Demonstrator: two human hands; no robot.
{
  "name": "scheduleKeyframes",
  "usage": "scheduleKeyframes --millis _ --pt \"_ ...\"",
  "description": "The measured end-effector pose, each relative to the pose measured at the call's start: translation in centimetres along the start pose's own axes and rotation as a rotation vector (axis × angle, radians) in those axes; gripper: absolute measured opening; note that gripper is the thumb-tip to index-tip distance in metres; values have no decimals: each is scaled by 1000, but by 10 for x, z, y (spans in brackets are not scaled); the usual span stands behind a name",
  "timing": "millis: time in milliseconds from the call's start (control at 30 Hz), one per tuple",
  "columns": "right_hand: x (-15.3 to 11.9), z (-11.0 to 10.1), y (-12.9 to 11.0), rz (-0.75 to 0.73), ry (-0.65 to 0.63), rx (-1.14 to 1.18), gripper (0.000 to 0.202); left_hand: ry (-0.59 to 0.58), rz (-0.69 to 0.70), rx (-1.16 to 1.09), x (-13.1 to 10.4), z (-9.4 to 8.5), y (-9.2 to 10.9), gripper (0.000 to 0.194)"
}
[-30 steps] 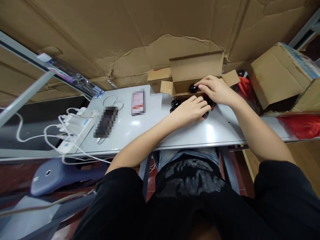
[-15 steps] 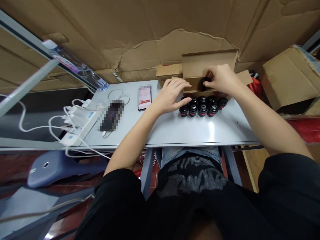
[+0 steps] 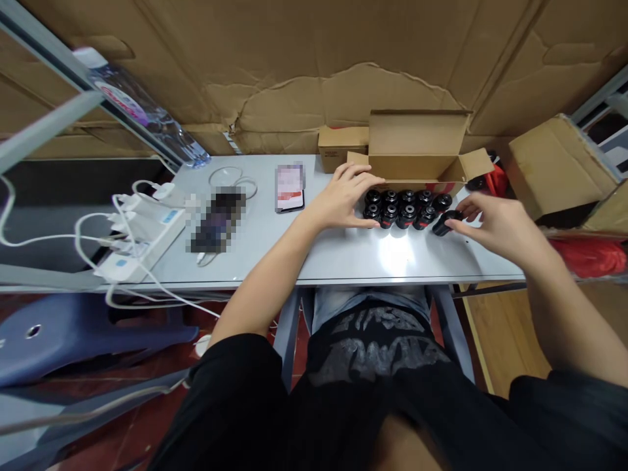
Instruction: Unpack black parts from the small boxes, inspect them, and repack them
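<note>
Several small black cylindrical parts (image 3: 406, 216) stand upright in two rows on the grey table, with red marks on some of their sides. My right hand (image 3: 495, 219) pinches another black cylindrical part (image 3: 445, 224) at the right end of the front row; it is tilted. At the left end of the rows lies my left hand (image 3: 346, 196), its fingers stretched and its thumb apart, close beside the parts. Whether it touches them I cannot tell. Directly behind the rows is an open cardboard box (image 3: 417, 134) with its lid up.
A smaller carton (image 3: 338, 145) stands left of the open box. On the table's left are a phone (image 3: 289, 190), a dark blurred device (image 3: 218, 222) with a cable, and a white power strip (image 3: 142, 252). A water bottle (image 3: 142, 108) leans behind. Another cardboard box (image 3: 559, 167) is at right.
My right hand has come out of the open box, moving right and towards me with a black cylindrical part. My left hand stays by the rows' left end. The view has shifted slightly.
</note>
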State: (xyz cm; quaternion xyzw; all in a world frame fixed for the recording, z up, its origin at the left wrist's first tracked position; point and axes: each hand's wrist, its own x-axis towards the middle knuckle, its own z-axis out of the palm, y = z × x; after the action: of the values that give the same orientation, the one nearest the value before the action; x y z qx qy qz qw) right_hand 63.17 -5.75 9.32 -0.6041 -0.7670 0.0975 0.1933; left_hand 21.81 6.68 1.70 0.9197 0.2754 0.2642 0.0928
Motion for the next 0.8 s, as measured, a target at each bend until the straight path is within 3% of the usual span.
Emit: scheduleKeyframes --millis 100,200,400,600,700,800 --pt "-1 25 3 -7 -19 -74 40 10 20 5 -1 2 -3 126" --pt "0 33 5 -23 13 -138 36 17 35 5 -1 3 -4 123" --pt "2 17 14 -104 82 -173 42 8 21 -21 -2 -1 -1 121" --pt "3 15 28 -264 -4 -254 43 13 30 -56 -5 -10 0 102" --pt "-4 17 7 -334 59 -355 38 15 43 -66 -5 -14 0 87" --pt "-8 23 -43 -493 173 -418 34 54 53 -72 -4 -15 -3 74"
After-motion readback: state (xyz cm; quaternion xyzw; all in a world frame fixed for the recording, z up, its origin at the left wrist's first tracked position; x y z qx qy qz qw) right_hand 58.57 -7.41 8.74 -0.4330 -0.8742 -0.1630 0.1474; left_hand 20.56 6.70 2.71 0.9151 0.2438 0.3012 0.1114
